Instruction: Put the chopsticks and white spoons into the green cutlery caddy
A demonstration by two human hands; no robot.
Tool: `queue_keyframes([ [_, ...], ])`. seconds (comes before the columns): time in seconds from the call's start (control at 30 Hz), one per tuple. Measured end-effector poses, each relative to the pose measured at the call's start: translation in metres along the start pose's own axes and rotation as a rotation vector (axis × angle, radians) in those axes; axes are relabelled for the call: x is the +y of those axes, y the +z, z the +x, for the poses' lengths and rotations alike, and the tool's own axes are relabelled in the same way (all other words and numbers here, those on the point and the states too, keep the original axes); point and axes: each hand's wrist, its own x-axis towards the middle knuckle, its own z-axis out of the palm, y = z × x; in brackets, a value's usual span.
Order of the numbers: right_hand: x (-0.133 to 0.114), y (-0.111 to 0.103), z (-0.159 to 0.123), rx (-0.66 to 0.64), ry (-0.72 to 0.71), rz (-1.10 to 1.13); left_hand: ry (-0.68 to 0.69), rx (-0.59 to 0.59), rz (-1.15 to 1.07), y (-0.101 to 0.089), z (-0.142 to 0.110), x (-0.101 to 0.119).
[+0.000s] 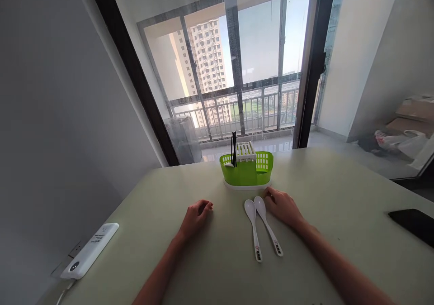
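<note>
Two white spoons lie side by side on the pale green table, their bowls pointing away from me: the left spoon (253,228) and the right spoon (269,227). Small dark prints mark their handle ends. My left hand (195,216) rests on the table left of the spoons, fingers curled in, holding nothing I can see. Just right of the right spoon's bowl lies my right hand (282,205), its fingers bent down and nothing visible in them. Behind the spoons stands a bright green utensil holder (247,173) with black chopsticks (233,149) and a white spoon in its left compartment.
A white power strip (91,250) with a cable lies at the table's left edge by the wall. On the right edge is a black flat object (413,222). Beyond the table (339,178) are a glass door, a balcony, and boxes (415,115) with bags.
</note>
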Motion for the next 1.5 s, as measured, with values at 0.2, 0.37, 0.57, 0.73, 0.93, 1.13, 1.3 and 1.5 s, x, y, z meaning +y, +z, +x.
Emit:
queue_keyframes([
  [0.2,0.0018,0.0005,-0.0006,-0.008,0.009,0.004,0.037,0.004,0.052,0.0029,-0.0007,-0.0015],
  [0.37,0.0030,0.0030,0.0001,-0.019,0.012,0.022,0.074,0.005,0.104,0.0059,-0.0011,-0.0032],
  [0.57,0.0055,0.0063,0.0029,-0.070,0.003,0.002,0.134,-0.007,0.106,0.0059,-0.0015,-0.0040],
  [0.73,0.0061,0.0054,0.0039,-0.099,-0.002,-0.008,0.146,-0.007,0.112,0.0059,-0.0017,-0.0042],
  [0.93,0.0020,0.0026,0.0033,-0.119,-0.004,0.012,0.158,0.000,0.117,0.0077,-0.0010,-0.0080],
  [1.13,-0.0017,0.0001,0.0019,-0.131,-0.019,0.039,0.153,-0.006,0.123,0.0077,-0.0011,-0.0083],
  [1.3,-0.0014,0.0006,0.0019,-0.143,-0.021,0.077,0.143,-0.004,0.119,0.0070,-0.0013,-0.0048],
  [1.5,0.0035,0.0040,0.0047,-0.150,-0.009,0.143,0.142,0.003,0.097,0.0062,-0.0019,-0.0029],
])
